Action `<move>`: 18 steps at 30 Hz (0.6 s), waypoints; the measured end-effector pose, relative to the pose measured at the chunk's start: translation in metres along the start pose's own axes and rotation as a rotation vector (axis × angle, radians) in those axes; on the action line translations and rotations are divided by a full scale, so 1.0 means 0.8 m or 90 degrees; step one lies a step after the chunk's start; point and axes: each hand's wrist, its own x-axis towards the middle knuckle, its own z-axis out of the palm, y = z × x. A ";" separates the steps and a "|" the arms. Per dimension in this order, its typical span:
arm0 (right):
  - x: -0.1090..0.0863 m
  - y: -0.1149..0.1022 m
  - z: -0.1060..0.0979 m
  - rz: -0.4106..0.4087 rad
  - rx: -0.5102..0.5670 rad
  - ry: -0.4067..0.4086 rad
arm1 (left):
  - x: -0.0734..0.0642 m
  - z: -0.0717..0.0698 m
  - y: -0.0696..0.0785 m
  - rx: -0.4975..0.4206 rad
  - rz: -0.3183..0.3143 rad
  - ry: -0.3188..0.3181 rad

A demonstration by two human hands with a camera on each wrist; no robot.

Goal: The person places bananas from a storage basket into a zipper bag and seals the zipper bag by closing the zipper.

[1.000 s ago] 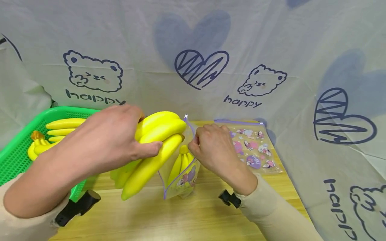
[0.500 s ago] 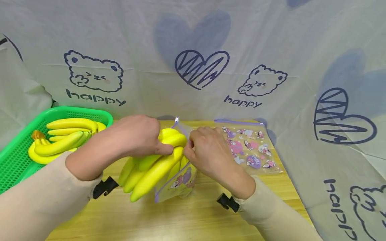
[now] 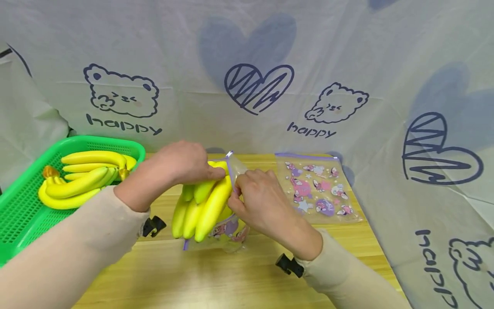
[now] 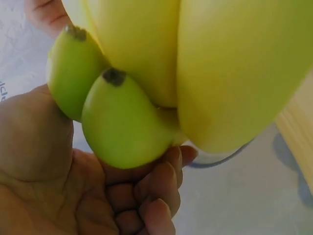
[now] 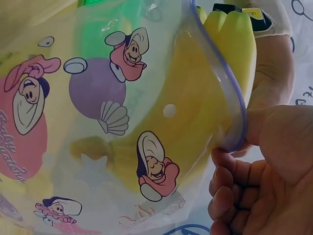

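One bunch of bananas (image 3: 208, 210) is at the mouth of the clear zip bag (image 3: 227, 230), its free ends lying across the near side of the mouth. State of the hands: the left hand (image 3: 185, 163) grips the bunch near its far end, thumb and fingers curled round it; the right hand (image 3: 262, 195) pinches the purple rim (image 5: 235, 95) on its own side.

Insertion appears to be the step in hand. Recommended practice:
1. Hold the rim outward with the right hand so the mouth stays wide.
2. Tilt the bunch until all free ends clear the near edge.
3. Lower gently; thin film may snag or fold under the fruit.

Obstructions: through the film, the right wrist view shows a stem (image 5: 90, 147) and yellow fruit, probably a bunch already inside, which would limit room. The zip slider (image 3: 229, 153) sits at the far end of the mouth; keep the fruit off it.

Surroundings: a green basket (image 3: 21, 210) at left holds more bananas (image 3: 77, 188). A second printed bag (image 3: 316, 189) lies flat on the counter (image 3: 231, 283), just beyond the right hand. Printed cloth (image 3: 181, 56) hangs behind.
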 end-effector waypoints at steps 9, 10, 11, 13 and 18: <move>-0.002 0.003 -0.002 0.012 0.018 -0.039 | 0.007 0.015 0.000 -0.075 -0.042 0.060; -0.002 0.003 -0.003 0.011 0.016 -0.049 | 0.007 0.015 -0.001 -0.084 -0.041 0.063; -0.002 0.003 -0.004 0.011 0.014 -0.062 | 0.007 0.016 -0.003 -0.091 -0.040 0.064; -0.004 0.002 -0.007 0.009 0.005 -0.090 | 0.007 0.018 -0.007 -0.107 -0.037 0.068; -0.007 0.001 -0.011 0.022 0.016 -0.133 | 0.004 0.024 -0.008 -0.146 -0.049 0.101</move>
